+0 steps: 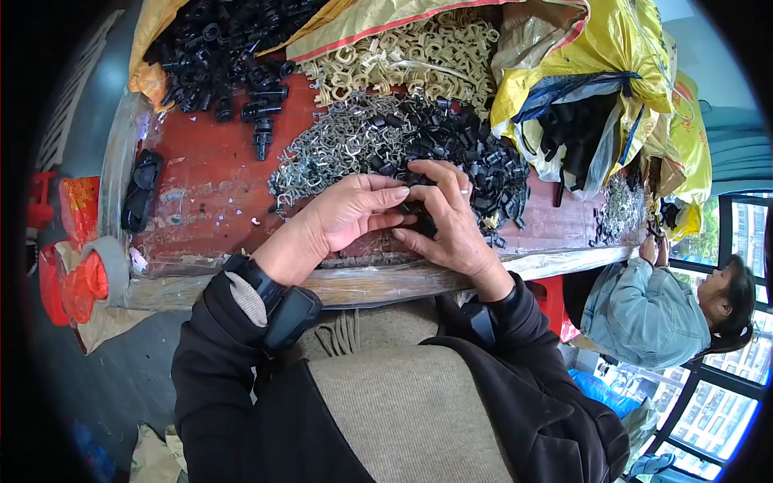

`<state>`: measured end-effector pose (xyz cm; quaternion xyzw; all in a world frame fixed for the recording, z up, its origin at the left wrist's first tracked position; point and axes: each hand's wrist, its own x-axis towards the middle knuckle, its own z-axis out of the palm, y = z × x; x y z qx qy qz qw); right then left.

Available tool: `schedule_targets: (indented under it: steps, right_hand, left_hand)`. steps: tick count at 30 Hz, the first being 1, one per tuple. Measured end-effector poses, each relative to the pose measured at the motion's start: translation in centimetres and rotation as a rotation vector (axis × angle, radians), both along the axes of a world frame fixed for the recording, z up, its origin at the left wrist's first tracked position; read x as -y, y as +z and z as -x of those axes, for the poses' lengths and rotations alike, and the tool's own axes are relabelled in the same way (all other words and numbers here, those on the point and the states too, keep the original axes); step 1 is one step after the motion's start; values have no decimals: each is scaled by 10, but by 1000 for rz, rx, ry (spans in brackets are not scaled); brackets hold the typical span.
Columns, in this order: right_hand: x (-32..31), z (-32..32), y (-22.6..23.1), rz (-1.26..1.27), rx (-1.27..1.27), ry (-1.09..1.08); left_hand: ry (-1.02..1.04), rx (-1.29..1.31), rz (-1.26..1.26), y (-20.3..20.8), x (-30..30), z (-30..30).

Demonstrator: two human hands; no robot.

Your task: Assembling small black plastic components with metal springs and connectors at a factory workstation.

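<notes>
While metal hooks [322, 154], black clips [483, 165] and beige rings [419, 52] lie heaped across the bench [213, 173], my left hand [345, 213] and right hand [452, 232] meet just above its near edge, fingertips drawn together around what looks like a small black piece [415, 214], too hidden to tell which hand grips it. One piece appears in progress; the heaps suggest plenty is left, and I cannot tell any finished ones apart.
</notes>
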<state>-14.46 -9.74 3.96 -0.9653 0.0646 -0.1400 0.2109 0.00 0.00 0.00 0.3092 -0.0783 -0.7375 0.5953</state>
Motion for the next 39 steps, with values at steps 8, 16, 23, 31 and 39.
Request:
schedule_targets:
  steps: [8,16,23,31,39]
  right_hand:
    - [0,-1,-1,-78,56,-53]
    - [5,8,2,-41,141,41]
    - [9,2,11,48,-11,3]
    - [69,-32,27,-102,149,-114]
    - [104,-86,-13,375,-50,-331]
  left_hand:
    - [4,-51,6,-1,1,0]
    - [-1,-78,3,2,-1,0]
    - [43,-79,-16,0,3,-4]
    - [96,-99,7,3,4,-7]
    - [220,-151,87,4,4,-15]
